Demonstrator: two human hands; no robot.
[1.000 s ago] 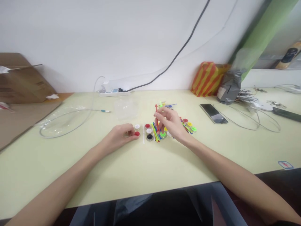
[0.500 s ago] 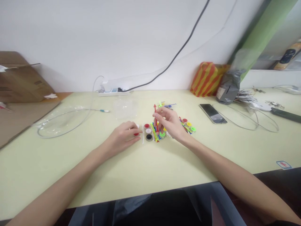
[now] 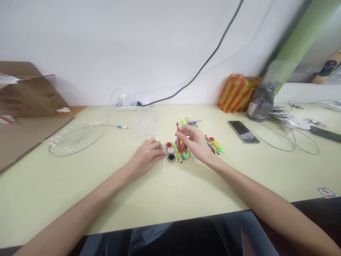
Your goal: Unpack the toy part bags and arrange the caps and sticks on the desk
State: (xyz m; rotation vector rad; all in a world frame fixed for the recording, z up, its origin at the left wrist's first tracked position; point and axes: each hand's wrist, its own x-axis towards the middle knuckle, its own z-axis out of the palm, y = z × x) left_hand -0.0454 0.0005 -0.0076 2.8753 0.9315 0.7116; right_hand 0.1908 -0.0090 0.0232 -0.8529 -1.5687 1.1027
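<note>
My right hand (image 3: 195, 143) is closed in a pinch around a red arrow-shaped stick (image 3: 178, 133), held nearly upright with its tip pointing away from me. My left hand (image 3: 149, 153) lies low over the table, its fingertips closed on a thin white stick (image 3: 163, 161). Between the hands stands a row of small round pieces: red (image 3: 168, 144), white (image 3: 170, 150) and black (image 3: 171, 157). Beside them lie several coloured sticks, including a yellow one (image 3: 179, 158), and a green round piece (image 3: 186, 155). My right hand partly hides this cluster.
More round pieces (image 3: 216, 143) and sticks lie to the right, others (image 3: 193, 122) behind. A phone (image 3: 243, 132), striped bag (image 3: 230, 93) and grey bag (image 3: 260, 103) are at right. A clear bag (image 3: 145, 124), cable (image 3: 80, 151), power strip (image 3: 130, 106) and cardboard box (image 3: 29, 89) lie left.
The camera view has shifted slightly. My left fingers now cover the red and white pieces seen beside them before, and the white stick sits slightly nearer me. My right hand still holds the red stick.
</note>
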